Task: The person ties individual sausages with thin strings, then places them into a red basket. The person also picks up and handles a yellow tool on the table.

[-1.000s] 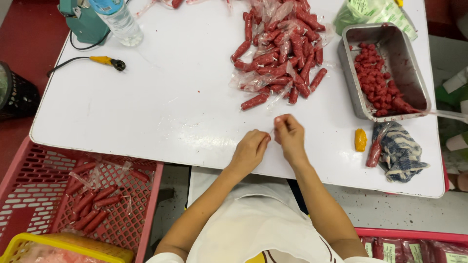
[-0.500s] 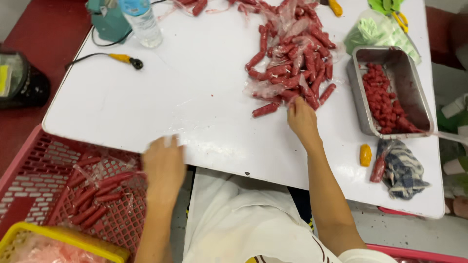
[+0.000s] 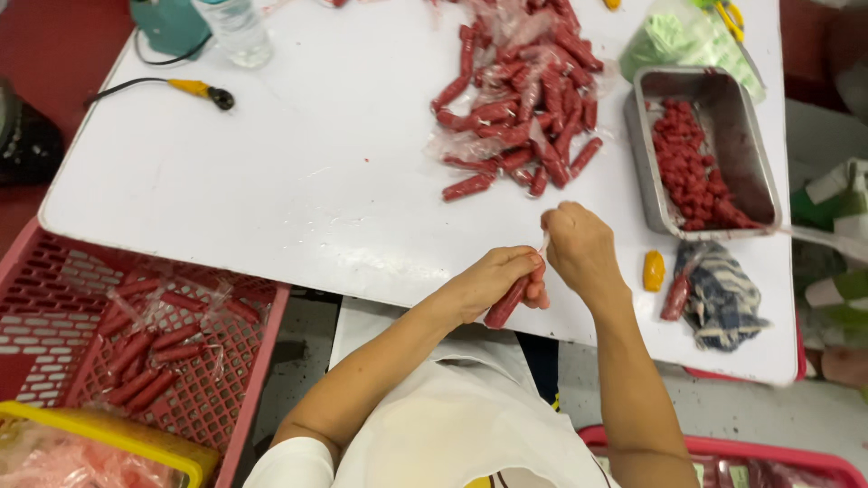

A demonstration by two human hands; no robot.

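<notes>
At the near edge of the white bench, the left hand wraps its fingers around a red sausage, which slants down and toward the person from the fist, its lower end poking out below the palm. The right hand sits just beside the left hand, touching it at the sausage's upper end, with thumb and forefinger pressed together on a thin pale bit of casing or string there; what exactly they pinch is too small to tell.

Taking the sausage as the mark: beyond it, further onto the bench, lies a loose pile of red sausages mixed with clear plastic wrap. To the right of it stands a rectangular metal tray holding smaller red pieces. Nearer on the right lie a small yellow object and a striped cloth with another sausage against it. Far to the left and below bench level is a red plastic crate with wrapped sausages in it. Far beyond to the left stand a clear water bottle and a yellow-tipped cable.
</notes>
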